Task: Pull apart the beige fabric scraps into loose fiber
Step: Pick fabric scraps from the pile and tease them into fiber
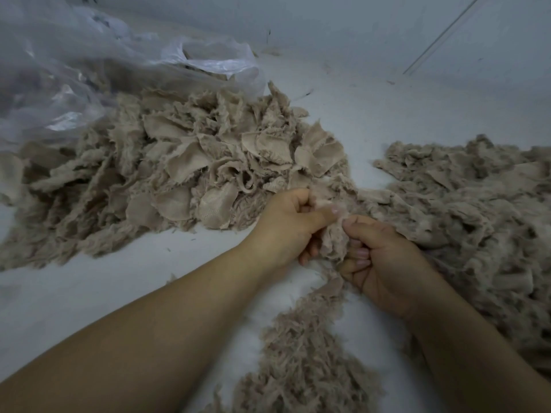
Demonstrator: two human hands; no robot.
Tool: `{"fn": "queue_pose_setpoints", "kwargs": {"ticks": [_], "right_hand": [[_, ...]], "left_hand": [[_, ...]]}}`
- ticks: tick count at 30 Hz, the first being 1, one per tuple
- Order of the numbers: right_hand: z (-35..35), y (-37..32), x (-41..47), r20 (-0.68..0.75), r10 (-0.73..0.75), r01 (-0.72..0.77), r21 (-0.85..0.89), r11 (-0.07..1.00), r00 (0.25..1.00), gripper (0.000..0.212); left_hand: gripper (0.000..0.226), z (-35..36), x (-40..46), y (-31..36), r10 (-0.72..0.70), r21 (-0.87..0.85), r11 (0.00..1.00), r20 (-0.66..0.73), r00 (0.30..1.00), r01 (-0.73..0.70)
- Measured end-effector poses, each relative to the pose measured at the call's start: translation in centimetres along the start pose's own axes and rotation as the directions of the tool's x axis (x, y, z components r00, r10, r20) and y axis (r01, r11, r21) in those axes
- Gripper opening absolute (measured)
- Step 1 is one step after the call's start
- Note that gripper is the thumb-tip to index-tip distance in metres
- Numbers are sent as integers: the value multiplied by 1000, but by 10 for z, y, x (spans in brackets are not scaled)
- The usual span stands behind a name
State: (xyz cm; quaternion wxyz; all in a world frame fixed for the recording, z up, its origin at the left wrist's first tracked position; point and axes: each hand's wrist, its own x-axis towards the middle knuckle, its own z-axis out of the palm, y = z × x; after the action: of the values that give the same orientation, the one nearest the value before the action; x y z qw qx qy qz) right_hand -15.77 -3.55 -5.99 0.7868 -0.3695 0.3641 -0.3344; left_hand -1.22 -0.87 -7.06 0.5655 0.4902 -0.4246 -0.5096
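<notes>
Beige scrap [335, 239] frayed, fuzzy | left hand [286, 225], right hand [378, 263]: grip pinched tight on it

Two heaps on one surface, hands between them

A pile of fabric scraps [185, 171] lies to the left on the work surface [372, 114], with a plastic bag [98, 64] behind it at the far left, its edge touching the pile. A heap of loosened fibre [471, 210] lies to the right. Between them, the left hand [286, 225] and right hand [378, 263] meet on one scrap [335, 239]. Below the hands, a trail of shredded fibre [307, 353] runs toward the near edge, between the two forearms.
</notes>
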Motion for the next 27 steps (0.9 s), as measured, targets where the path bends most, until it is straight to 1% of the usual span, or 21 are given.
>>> {"fn": "queue_pose_setpoints", "kwargs": {"ticks": [2,3,6,7,8,9,11,13,16,18,21,22,23,24,25,26,27], "right_hand": [[-2,1,1,11,10,-10,-16,1000,1000,21],[-2,0,1,23,10,-9,-21,1000,1000,22],[-1,0,0,73,-9,13,-55,998,997,36],[-1,0,0,75,-22,26,-63,998,997,32],[-1,0,0,69,-37,42,-65,997,997,27],[-1,0,-1,86,-56,62,-72,995,995,25],[-1,1,-1,191,-100,123,-112,986,976,35],[0,3,-2,222,-140,181,-177,967,965,38],[-1,3,-2,176,-127,164,-216,962,976,29],[1,2,-2,132,-100,121,-162,979,986,22],[1,1,-1,16,-75,76,-53,996,997,17],[0,1,-1,-12,-70,70,-16,997,997,15],[-1,2,1,-30,-66,66,10,998,997,14],[-2,2,2,-47,-60,62,29,998,997,13],[-2,2,2,-62,-54,57,43,997,997,17],[-3,2,3,-76,-49,54,57,997,996,22],[-3,2,3,-85,-51,57,74,996,995,25]], "left_hand": [[20,-1,0,-2,-10,-38,999,-24,1000,9],[20,-2,0,-1,-21,-86,996,-28,999,18],[19,-2,1,2,-23,-196,980,4,1000,23],[19,-2,1,2,-21,-204,979,16,1000,24],[19,-1,0,3,-18,-201,979,24,1000,22],[19,0,0,3,-8,-186,982,30,1000,13],[21,1,-1,2,35,-123,992,42,999,-30],[23,3,-3,1,84,-75,994,62,994,-80],[22,4,-2,0,105,-104,990,66,992,-98],[20,3,-1,0,108,-129,986,24,994,-104],[20,2,-1,0,121,-143,981,-80,989,-131],[21,0,-1,1,122,-141,981,-95,988,-135],[20,-2,-1,3,117,-147,981,-75,990,-127],[19,-6,-2,5,106,-169,980,-1,994,-105],[17,-10,-2,7,90,-208,976,138,986,-60],[14,-16,-3,11,67,-238,971,320,945,12],[13,-21,-3,15,31,-220,971,502,864,93]]}}
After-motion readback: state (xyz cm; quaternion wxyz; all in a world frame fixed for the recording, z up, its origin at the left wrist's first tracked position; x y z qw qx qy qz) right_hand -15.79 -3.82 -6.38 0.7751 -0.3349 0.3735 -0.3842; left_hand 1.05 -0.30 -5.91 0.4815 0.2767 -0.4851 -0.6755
